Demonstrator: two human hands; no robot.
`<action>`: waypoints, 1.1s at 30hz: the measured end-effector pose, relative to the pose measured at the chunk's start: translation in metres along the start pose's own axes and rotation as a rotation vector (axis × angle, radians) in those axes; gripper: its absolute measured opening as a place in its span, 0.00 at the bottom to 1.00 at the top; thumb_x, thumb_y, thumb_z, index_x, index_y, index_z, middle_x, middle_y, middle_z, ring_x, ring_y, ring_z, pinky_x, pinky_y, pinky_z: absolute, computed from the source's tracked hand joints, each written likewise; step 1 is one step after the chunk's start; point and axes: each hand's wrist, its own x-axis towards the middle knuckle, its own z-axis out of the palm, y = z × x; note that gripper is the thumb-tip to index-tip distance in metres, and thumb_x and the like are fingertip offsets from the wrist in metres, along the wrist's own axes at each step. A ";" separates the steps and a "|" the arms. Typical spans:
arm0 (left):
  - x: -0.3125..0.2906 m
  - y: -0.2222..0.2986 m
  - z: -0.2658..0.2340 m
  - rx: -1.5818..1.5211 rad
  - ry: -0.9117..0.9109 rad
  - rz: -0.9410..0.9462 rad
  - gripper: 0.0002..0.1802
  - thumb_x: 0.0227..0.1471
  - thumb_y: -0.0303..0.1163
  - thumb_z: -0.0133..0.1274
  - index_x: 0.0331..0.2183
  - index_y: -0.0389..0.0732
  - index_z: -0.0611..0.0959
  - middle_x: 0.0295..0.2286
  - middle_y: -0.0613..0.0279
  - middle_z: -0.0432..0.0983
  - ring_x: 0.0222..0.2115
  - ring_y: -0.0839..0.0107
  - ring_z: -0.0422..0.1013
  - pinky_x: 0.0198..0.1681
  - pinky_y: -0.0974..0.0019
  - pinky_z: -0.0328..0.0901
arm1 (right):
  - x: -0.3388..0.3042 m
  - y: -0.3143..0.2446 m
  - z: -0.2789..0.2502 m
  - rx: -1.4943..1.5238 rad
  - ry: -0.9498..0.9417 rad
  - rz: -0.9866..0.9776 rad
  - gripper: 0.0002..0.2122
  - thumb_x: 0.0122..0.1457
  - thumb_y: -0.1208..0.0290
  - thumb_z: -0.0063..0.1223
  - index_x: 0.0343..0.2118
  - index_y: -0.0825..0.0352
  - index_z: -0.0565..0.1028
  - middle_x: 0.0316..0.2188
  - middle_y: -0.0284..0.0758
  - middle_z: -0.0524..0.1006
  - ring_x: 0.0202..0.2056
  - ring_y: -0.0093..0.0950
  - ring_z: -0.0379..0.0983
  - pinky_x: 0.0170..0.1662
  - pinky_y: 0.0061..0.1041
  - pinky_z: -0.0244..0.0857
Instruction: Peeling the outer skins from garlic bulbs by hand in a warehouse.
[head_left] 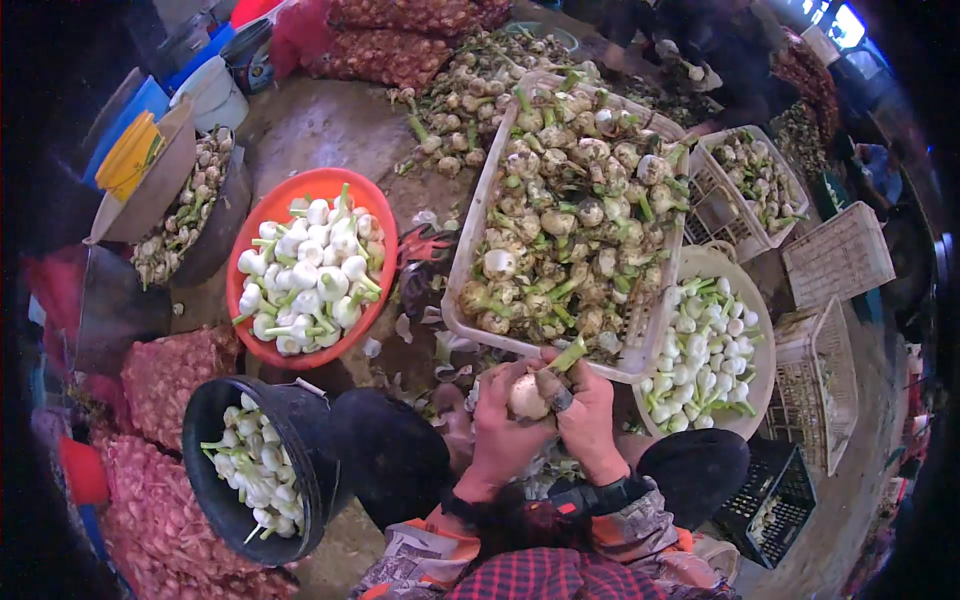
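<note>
A pale garlic bulb with a green stem stub sits between my two hands, over my lap. My left hand curls round the bulb from the left. From the right, my right hand closes on the bulb and its stem, with a dark covering on its thumb. Just ahead stands a white plastic crate heaped with soil-stained, unpeeled garlic bulbs. Loose skins lie beneath and beside my hands.
At left are a red basin and a black bucket, both holding peeled white garlic. A cream basin of peeled garlic stands at right, near white crates. Mesh sacks line the left. Another person works at the far right.
</note>
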 end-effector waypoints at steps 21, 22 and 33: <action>0.000 -0.053 -0.012 -1.082 -0.005 -1.055 0.27 0.60 0.53 0.41 0.49 0.41 0.76 0.36 0.57 0.79 0.35 0.62 0.75 0.41 0.58 0.70 | -0.006 0.009 -0.019 0.168 0.098 0.189 0.14 0.56 0.82 0.54 0.47 0.71 0.76 0.39 0.33 0.80 0.39 0.20 0.74 0.45 0.23 0.67; 0.001 -0.052 -0.015 -1.000 -0.009 -1.027 0.26 0.61 0.51 0.42 0.49 0.41 0.76 0.38 0.59 0.79 0.37 0.62 0.75 0.44 0.57 0.70 | -0.007 0.008 -0.021 0.057 0.066 0.152 0.14 0.57 0.82 0.53 0.47 0.71 0.76 0.39 0.32 0.80 0.39 0.20 0.74 0.45 0.22 0.67; 0.002 -0.044 -0.009 -1.145 -0.119 -0.603 0.28 0.65 0.49 0.38 0.46 0.32 0.78 0.42 0.49 0.77 0.44 0.62 0.73 0.50 0.60 0.67 | -0.021 0.002 -0.025 0.663 0.182 0.290 0.11 0.62 0.75 0.48 0.46 0.69 0.74 0.38 0.35 0.79 0.36 0.27 0.76 0.37 0.27 0.71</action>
